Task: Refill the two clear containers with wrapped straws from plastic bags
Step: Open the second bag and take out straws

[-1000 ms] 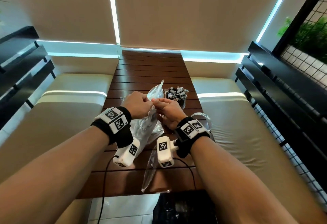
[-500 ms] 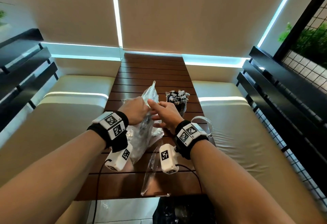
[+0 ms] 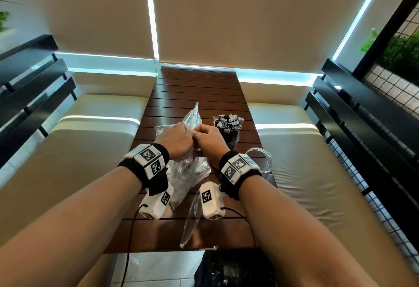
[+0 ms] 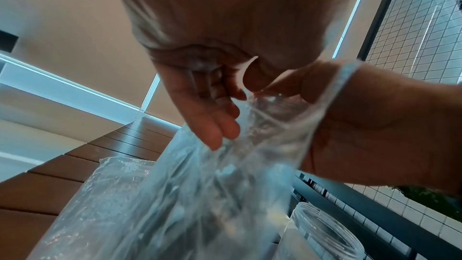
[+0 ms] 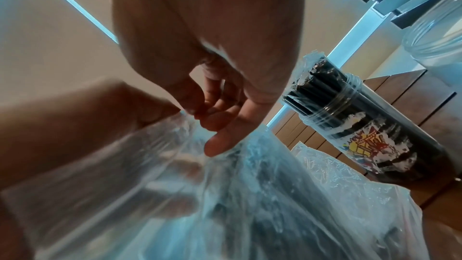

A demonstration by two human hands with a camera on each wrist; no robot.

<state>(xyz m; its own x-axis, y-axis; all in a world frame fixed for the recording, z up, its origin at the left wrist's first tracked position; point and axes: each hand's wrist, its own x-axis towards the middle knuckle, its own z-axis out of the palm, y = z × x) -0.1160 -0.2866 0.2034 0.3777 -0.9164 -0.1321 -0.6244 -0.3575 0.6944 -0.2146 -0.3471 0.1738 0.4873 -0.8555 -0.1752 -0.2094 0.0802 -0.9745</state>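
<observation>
A: What has changed over the last second?

B: The right hand [image 3: 209, 138] had its fingers stretched out a half-second ago; now they are curled again and the two hands meet knuckle to knuckle at the neck of the plastic bag [image 3: 184, 171]. The head has tipped a little, so the tabletop [image 3: 197, 87] sits lower in view.

A: So both hands are clamped on the bag?

B: Yes. The left hand [image 3: 179, 140] pinches one side of the bag's mouth and the right pinches the other; I judge they are pulling it open. The bag stands near the middle of the tabletop, its tip pointing to twelve o'clock.

A: How far along is the refill?

B: About half, I'd say. The full container [image 3: 229, 132], at two o'clock from the hands, is packed with dark wrapped straws. The empty container [image 3: 260, 162], at four o'clock, holds nothing I can see. A flat empty bag [image 3: 192, 221] lies at six o'clock.

A: Do the wrist views add anything?

B: The left wrist view shows the film stretched between the fingers [image 4: 212, 126] and the empty jar's threaded rim. The right wrist view shows a printed label [image 5: 370, 149] on the full container, hidden from the head view.
</observation>
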